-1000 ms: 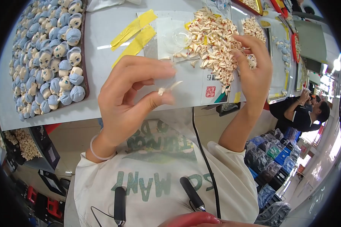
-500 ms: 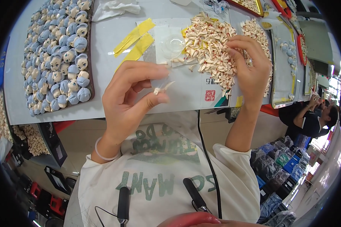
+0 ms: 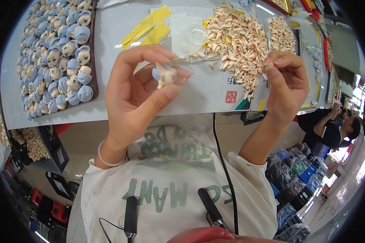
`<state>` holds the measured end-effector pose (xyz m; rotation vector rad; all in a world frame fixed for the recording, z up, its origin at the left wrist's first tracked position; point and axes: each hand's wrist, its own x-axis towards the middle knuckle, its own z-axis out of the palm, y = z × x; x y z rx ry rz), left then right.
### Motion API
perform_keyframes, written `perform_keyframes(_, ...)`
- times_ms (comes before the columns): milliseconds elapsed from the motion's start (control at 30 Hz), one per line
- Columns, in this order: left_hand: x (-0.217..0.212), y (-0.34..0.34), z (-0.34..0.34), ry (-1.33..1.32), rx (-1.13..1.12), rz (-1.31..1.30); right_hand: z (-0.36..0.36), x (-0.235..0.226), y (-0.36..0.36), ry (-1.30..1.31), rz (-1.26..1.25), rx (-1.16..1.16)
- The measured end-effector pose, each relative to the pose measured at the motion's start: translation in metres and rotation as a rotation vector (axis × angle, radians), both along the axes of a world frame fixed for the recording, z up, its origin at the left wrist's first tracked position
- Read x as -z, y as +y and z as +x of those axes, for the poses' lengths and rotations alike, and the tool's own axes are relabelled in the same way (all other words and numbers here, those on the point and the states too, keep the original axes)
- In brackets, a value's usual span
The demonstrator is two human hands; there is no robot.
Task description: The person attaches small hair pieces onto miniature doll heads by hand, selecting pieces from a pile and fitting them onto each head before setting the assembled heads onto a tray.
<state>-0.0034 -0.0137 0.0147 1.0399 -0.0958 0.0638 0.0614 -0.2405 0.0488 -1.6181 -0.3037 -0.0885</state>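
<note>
left hand [image 3: 136,89] pinching cream figure [image 3: 166,77], right hand [image 3: 287,87] pinching pale piece [image 3: 270,65], open tabletop [image 3: 200,95] between, edge below

**A figurine workshop, by the look of it**

I'd call this a workshop or small factory floor. Blue-and-cream doll heads [image 3: 54,60], dozens of one kind, crowd a dark-rimmed tray [image 3: 94,50] on the long grey worktable [image 3: 109,30]. Farther right lie heaps of small pale pieces [image 3: 237,44], all much alike. Another framed tray [image 3: 317,91] lies beyond; past it I see someone in dark clothing [image 3: 331,131], with plastic-draped crates [image 3: 308,173] on the floor.
</note>
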Motion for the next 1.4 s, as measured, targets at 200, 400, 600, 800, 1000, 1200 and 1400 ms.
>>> perform_keyframes(200,0.005,0.006,0.007,-0.221,-0.034,0.398,0.012,0.004,0.02,-0.086,-0.006,-0.104)
perform_keyframes(400,0.004,0.003,0.001,-0.09,0.049,0.024,0.023,-0.001,0.039,-0.174,-0.108,-0.184)
perform_keyframes(600,0.019,0.018,0.011,-0.314,0.042,0.222,0.026,0.007,0.061,-0.475,-0.472,-0.147)
perform_keyframes(800,0.006,0.008,0.005,-0.073,0.011,0.053,0.025,0.002,0.069,-0.782,-0.801,-0.078)
perform_keyframes(1000,0.011,0.015,0.004,-0.153,0.045,0.171,0.021,0.003,0.071,-0.834,-0.799,-0.067)
perform_keyframes(1200,0.006,0.006,0.0,-0.013,-0.014,0.042,0.004,0.004,0.072,-0.676,-0.51,-0.019)
perform_keyframes(1400,0.004,0.005,0.001,-0.067,-0.087,0.144,-0.025,0.003,0.085,-0.496,-0.254,-0.128)
